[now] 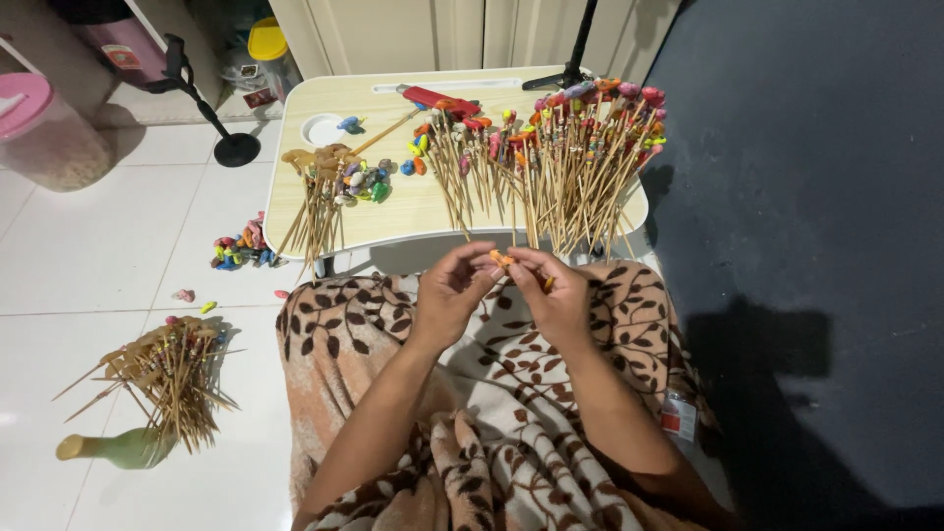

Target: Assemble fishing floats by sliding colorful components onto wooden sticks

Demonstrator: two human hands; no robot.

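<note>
Left hand (450,291) and right hand (554,295) together, pinching 1 small orange piece (501,260). At 12 o'clock, low table (413,211) with bamboo sticks (551,167).

The pale, low folding table (413,211) has a smooth, matt wood-grain top, and the thin skewers (580,187) heaped on it look like bare, dry bamboo. The brown leaf-patterned blanket (511,393) is soft cloth, and the white floor tiles (98,256) are glossy.

Orange piece (501,260) pinched between the fingers; brown-and-cream leaf-patterned blanket (492,393); pale wood-grain lap table (413,202); tan bamboo skewers (570,167) tipped pink, red, blue, yellow; green bottle (118,447); white floor tiles (88,265); pink-lidded jar (39,128)
</note>
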